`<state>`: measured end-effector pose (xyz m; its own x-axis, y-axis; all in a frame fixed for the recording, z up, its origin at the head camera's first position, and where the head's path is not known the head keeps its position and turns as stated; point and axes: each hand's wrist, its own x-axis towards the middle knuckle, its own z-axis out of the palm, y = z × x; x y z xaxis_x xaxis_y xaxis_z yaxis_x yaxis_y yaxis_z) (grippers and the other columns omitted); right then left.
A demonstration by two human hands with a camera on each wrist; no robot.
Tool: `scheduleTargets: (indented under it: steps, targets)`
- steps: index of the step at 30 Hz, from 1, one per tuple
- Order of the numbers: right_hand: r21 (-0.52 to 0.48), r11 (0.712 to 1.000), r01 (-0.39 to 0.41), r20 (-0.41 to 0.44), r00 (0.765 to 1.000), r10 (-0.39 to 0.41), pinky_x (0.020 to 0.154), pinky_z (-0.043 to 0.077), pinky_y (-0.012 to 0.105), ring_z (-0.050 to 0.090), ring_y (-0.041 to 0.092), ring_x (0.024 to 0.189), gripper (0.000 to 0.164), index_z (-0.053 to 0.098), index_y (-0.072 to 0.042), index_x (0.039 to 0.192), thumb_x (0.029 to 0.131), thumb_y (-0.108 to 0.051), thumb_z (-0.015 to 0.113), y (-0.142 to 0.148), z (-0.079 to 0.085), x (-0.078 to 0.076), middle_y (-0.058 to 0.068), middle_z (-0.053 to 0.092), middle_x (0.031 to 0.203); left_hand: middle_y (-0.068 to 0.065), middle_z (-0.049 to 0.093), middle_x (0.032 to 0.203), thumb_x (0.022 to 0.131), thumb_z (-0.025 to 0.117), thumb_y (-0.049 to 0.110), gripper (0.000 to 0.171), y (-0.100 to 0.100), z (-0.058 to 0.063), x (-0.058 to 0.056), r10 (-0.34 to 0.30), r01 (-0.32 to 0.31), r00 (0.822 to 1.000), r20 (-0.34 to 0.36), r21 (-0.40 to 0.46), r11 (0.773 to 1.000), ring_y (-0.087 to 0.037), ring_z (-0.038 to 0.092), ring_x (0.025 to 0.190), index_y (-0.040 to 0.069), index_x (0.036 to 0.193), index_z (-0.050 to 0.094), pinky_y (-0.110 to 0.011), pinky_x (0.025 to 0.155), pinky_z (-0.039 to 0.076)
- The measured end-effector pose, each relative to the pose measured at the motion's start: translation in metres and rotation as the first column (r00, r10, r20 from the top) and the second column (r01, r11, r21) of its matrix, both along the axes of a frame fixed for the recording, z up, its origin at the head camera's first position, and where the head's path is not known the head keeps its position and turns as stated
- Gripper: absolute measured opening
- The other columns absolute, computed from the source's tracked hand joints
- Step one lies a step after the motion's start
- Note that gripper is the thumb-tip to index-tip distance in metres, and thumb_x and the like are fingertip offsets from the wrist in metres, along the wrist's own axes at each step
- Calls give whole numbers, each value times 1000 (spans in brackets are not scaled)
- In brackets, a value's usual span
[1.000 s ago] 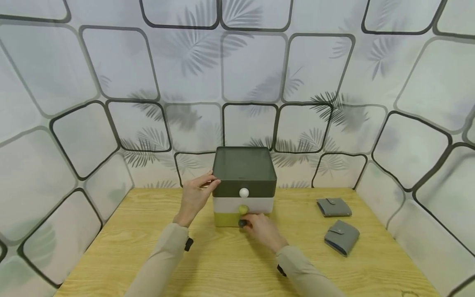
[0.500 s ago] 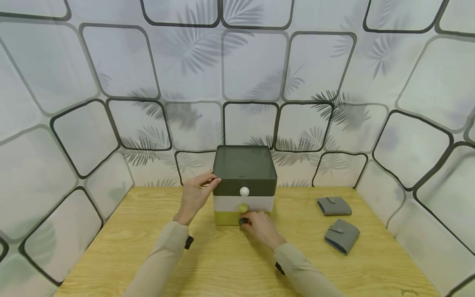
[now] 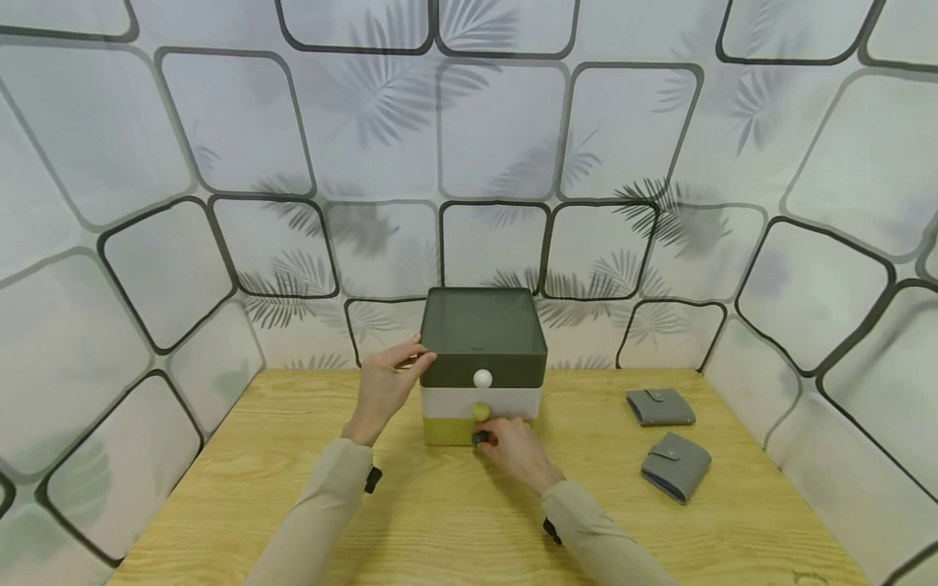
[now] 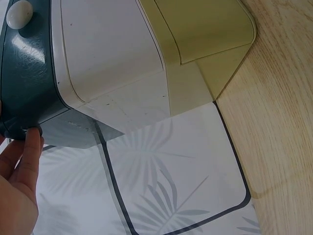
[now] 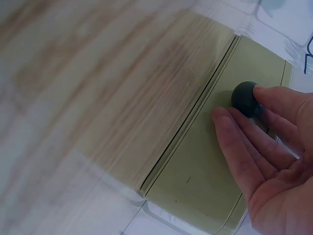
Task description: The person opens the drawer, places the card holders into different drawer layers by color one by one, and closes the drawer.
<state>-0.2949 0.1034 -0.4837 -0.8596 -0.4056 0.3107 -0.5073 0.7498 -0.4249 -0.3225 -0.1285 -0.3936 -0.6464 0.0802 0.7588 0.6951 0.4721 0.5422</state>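
A small three-tier drawer box [image 3: 479, 321] stands on the wooden table, dark green on top, white in the middle and yellow-green below. With thumb and fingers, my left hand [image 3: 384, 391] holds its top front-left corner; in the left wrist view the fingertips [image 4: 33, 133] lie at the dark corner. My right hand [image 3: 519, 452] pinches the round dark knob [image 5: 244, 99] of the bottom drawer [image 5: 195, 176]. Above that sit a yellow-green knob [image 3: 480, 411] on the white drawer [image 3: 447, 403] and a white knob [image 3: 482, 378] on the dark one. All the drawers look pushed in.
Two grey wallets with snap straps lie on the right of the table: a farther wallet [image 3: 659, 407] and a nearer wallet [image 3: 676, 468]. Patterned cloth walls [image 3: 498, 146] enclose the wooden table [image 3: 293, 456] at the back and sides.
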Motion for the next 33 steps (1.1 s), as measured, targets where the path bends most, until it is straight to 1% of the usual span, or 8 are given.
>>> scheduleTargets:
  steps: [5,7,13,19,22,26,33]
  targets:
    - [-8,1000,-17,34,999,18,63,56,22,70,12,79,22,75,-11,109,88,-14,75,-1,0,3,4,75,98,-12,75,103,88,75,19,13,-1,-1,-1,10,-10,1000,-16,-16,1000,-27,72,100,9,94,79,-29,70,62]
    - [-11,1000,-19,40,999,19,62,56,21,70,12,78,22,75,-12,110,88,-15,74,-1,0,4,4,75,98,-12,76,102,88,75,19,13,-1,-1,-1,6,-6,1000,-17,-10,1000,-27,72,101,8,94,79,-29,70,62]
    - [-7,1000,-25,53,998,25,58,52,16,68,6,72,23,75,-11,112,89,-16,73,1,-2,10,3,76,92,-11,76,101,87,75,19,12,0,-2,-1,1,-1,1000,-19,8,1000,-25,72,99,9,93,79,-30,68,62]
    - [-7,999,-33,55,998,34,55,49,15,64,2,68,24,75,-10,111,88,-17,74,3,-2,16,2,76,89,-10,76,101,87,75,19,11,0,0,0,9,-9,1000,-26,-3,1000,-24,72,99,10,92,79,-28,68,62]
    - [-13,999,-42,76,996,43,56,49,14,65,2,69,25,75,-10,112,88,-17,74,4,0,21,2,76,89,-10,76,101,87,75,19,11,0,1,-1,15,-16,999,-41,-11,1000,-24,73,98,10,92,79,-27,68,61]
    - [-10,998,-61,99,993,62,57,50,14,66,1,70,26,75,-10,112,87,-17,75,5,2,29,2,76,89,-12,76,102,87,76,17,11,0,0,-1,5,-5,999,-51,-6,1000,-26,73,97,9,92,79,-26,67,61]
    - [1,997,-80,97,992,79,57,49,12,62,-2,69,24,76,-10,109,85,-16,76,5,3,42,0,76,88,-11,76,101,87,76,18,11,0,0,-1,-6,7,999,-41,12,1000,-26,72,100,9,92,79,-29,67,62]
